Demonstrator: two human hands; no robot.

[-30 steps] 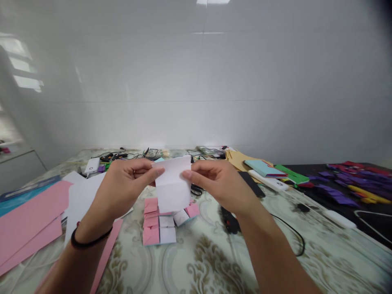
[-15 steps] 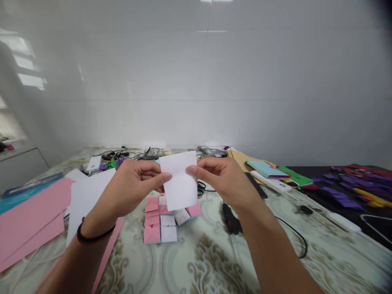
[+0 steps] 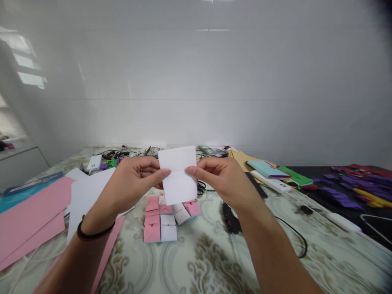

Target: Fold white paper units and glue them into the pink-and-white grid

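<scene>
A small white sheet of paper (image 3: 178,181) is held up in the middle, with a faint crease across it. My left hand (image 3: 142,177) pinches its left edge between thumb and fingers, and a dark band circles that wrist. At the right edge, my right hand (image 3: 211,175) pinches the same sheet, thumb on the near face. Below and behind the paper, several folded pink pieces (image 3: 152,233) and folded white pieces (image 3: 168,233) lie grouped on the patterned tablecloth (image 3: 171,269). The sheet hides part of this group.
Large pink sheets (image 3: 36,216) and white sheets (image 3: 87,196) lie at the left. Black-handled scissors (image 3: 201,187) rest behind my right hand. A white power strip (image 3: 271,181), coloured paper (image 3: 266,168), a black cable (image 3: 301,241) and purple pieces (image 3: 343,197) are on the right.
The white sheet has risen slightly and stands more upright, uncovering a little more of the folded pieces below. Both hands still pinch it.
</scene>
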